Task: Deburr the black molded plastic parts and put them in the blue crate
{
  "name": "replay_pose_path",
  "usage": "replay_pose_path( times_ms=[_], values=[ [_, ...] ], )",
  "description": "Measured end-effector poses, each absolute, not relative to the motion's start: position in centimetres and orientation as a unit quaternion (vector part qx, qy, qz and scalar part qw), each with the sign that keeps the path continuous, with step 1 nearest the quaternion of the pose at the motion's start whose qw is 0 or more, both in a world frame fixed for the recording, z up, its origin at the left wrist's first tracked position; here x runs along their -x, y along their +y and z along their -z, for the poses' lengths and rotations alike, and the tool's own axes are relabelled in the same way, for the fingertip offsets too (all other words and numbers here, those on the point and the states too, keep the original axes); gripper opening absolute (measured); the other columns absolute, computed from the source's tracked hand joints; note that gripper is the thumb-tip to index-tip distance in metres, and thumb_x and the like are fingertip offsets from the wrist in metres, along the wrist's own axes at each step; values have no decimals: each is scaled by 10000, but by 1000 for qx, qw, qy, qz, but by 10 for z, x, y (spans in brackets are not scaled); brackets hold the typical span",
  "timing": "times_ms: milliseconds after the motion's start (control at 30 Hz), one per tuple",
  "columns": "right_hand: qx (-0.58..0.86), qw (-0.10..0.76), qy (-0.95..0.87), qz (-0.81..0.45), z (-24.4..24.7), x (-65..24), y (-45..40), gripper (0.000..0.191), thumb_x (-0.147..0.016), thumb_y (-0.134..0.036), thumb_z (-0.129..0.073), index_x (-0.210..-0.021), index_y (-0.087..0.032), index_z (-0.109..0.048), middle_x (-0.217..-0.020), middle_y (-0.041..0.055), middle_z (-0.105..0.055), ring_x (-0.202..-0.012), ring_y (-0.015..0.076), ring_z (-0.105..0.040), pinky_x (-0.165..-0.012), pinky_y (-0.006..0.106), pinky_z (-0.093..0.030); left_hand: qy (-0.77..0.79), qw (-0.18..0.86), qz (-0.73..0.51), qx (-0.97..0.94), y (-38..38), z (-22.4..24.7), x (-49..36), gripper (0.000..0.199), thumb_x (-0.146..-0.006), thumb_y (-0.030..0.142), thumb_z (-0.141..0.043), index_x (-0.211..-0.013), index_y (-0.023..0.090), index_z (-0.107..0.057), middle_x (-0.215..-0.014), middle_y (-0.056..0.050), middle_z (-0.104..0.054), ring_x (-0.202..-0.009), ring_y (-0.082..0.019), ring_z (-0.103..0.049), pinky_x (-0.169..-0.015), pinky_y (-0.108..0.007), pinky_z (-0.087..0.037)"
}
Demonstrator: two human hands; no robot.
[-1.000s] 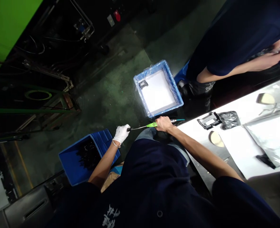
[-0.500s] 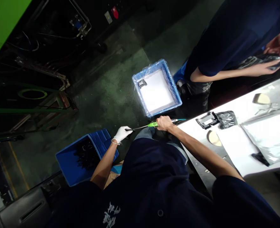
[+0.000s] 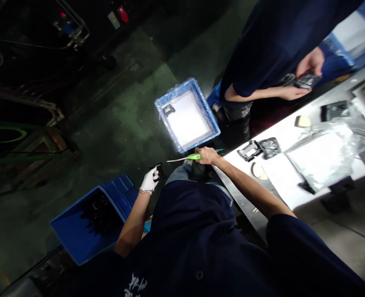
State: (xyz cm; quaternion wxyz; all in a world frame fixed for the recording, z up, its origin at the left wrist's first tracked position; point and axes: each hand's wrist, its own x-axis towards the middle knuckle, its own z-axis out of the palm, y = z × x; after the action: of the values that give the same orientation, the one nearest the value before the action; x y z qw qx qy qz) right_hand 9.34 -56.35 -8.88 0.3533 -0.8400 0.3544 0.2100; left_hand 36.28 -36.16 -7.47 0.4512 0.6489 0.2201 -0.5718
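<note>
My left hand (image 3: 149, 181), in a white glove, is closed on a small black plastic part (image 3: 159, 170). In my bare right hand (image 3: 208, 156) I grip a green-handled tool (image 3: 194, 156) with a long thin metal tip. That tip points left toward the black part, and a gap shows between them. A short blue piece sticks out behind the right hand; I cannot tell whether it belongs to the tool. Below and left of my gloved hand stands a blue bin (image 3: 74, 225) holding a heap of black parts (image 3: 100, 214).
A blue crate (image 3: 213, 127) lined with clear plastic has white sheeting and one bagged part (image 3: 169, 109) inside. On the right table (image 3: 231, 159) lie black parts, plastic bags and pale round pieces. Beyond it, a co-worker's hands (image 3: 296, 90) hold a bagged black part.
My left hand has moved away from the tool's tip, and more of the black part now shows. The view has shifted right. The co-worker's hands now hold the bagged part closer together.
</note>
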Motion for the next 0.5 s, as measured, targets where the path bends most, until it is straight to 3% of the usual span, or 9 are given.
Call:
replay_pose_path(
  times_ms=[133, 267, 400, 500],
  values=[
    [831, 363, 382, -178, 87, -64, -586, 579, -885, -617, -513, -1265, -182, -556, -1027, 118, -705, -898, 247, -663, -670, 279, -433, 186, 426, 571, -677, -360, 73, -362, 307, -728, 276, -789, -741, 147, -511, -590, 104, -444, -391, 10, -274, -412, -182, -177],
    [825, 369, 389, -178, 88, -38, -608, 488, -853, -603, -586, -1036, -159, -675, -1068, 127, -693, -884, 212, -653, -696, 263, -445, 162, 403, 563, -703, -357, 73, -363, 353, -677, 335, -803, -729, 158, -502, -587, 109, -436, -395, 8, -271, -424, -183, -193],
    [801, 380, 396, -239, 97, -17, -624, 318, -767, -464, -737, -851, -158, -713, -826, 83, -705, -759, 196, -653, -660, 277, -471, 132, 373, 554, -732, -356, 74, -364, 390, -650, 393, -807, -697, 164, -495, -556, 103, -400, -406, -5, -269, -428, -181, -222],
    [775, 384, 407, -294, 101, -12, -625, 314, -772, -432, -771, -831, -134, -693, -785, 61, -691, -734, 178, -655, -688, 307, -517, 94, 348, 557, -748, -359, 69, -361, 363, -660, 417, -789, -727, 163, -537, -557, 94, -393, -419, -15, -280, -437, -171, -259]
  ],
)
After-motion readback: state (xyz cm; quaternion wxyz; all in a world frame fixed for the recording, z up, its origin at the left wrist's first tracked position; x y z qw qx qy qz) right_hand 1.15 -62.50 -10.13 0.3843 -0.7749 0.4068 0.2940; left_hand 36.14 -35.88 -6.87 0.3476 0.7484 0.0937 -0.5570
